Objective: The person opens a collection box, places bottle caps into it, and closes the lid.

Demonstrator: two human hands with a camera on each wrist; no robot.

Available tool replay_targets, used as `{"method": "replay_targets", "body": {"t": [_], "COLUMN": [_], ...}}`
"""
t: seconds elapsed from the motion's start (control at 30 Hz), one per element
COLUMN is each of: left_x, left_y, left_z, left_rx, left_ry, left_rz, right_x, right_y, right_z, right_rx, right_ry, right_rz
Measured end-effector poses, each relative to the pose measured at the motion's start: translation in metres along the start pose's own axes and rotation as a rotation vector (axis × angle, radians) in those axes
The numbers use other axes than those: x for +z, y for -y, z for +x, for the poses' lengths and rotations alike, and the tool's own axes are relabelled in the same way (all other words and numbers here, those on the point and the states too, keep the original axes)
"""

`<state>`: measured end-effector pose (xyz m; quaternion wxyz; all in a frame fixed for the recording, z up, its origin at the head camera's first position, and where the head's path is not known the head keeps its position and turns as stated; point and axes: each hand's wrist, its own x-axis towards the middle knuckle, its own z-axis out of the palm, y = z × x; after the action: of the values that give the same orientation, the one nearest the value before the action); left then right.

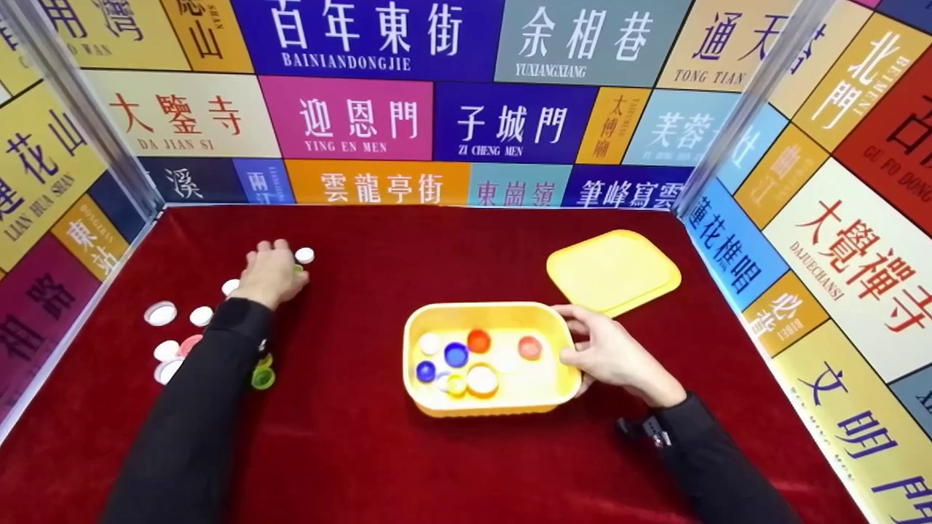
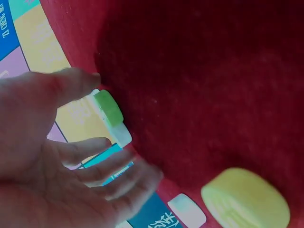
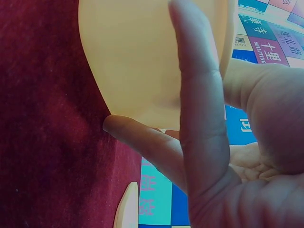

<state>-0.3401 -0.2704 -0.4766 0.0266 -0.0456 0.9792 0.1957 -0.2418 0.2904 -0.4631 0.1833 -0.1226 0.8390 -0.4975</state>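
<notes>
On the left of the red cloth, my left hand [image 1: 271,273] reaches over a green bottle cap [image 2: 109,109] and a white cap [image 1: 304,255]. In the left wrist view its thumb and fingers are spread apart, with the green cap seen in the gap between them; contact cannot be made out. My right hand [image 1: 615,356] grips the right end of a yellow plastic box [image 1: 480,407], thumb at the rim and fingers against the outside. Inside the box lie several caps, among them a blue cap [image 1: 456,354], a red cap [image 1: 478,340] and a white cap [image 1: 483,379].
More loose caps lie around my left forearm, including a white cap [image 1: 160,314], a pinkish cap [image 1: 190,345] and a yellow-green cap [image 1: 263,377]. The yellow lid [image 1: 615,269] rests behind the box at the right. Printed panels [image 1: 346,116] enclose the table's back and sides.
</notes>
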Motion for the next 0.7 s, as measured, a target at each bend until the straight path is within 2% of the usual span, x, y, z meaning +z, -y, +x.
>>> {"method": "replay_targets", "body": {"t": [0.13, 0.33, 0.5, 0.7], "left_x": [-0.002, -0.004, -0.006, -0.011], "left_y": [0.004, 0.008, 0.01, 0.003], "left_z": [-0.001, -0.003, -0.006, -0.014], "left_rx": [0.065, 0.123, 0.125, 0.144], "left_ry": [-0.036, -0.072, -0.082, -0.128], "left_rz": [0.01, 0.009, -0.01, -0.016], "right_x": [0.001, 0.002, 0.001, 0.0], "right_y": [0.0, -0.001, 0.0, -0.001], "right_z": [0.001, 0.002, 0.002, 0.002], "right_rx": [0.005, 0.005, 0.002, 0.002], "right_ry": [-0.007, 0.0, 0.005, 0.004], "right_rz": [-0.005, -0.016, -0.022, -0.032]}}
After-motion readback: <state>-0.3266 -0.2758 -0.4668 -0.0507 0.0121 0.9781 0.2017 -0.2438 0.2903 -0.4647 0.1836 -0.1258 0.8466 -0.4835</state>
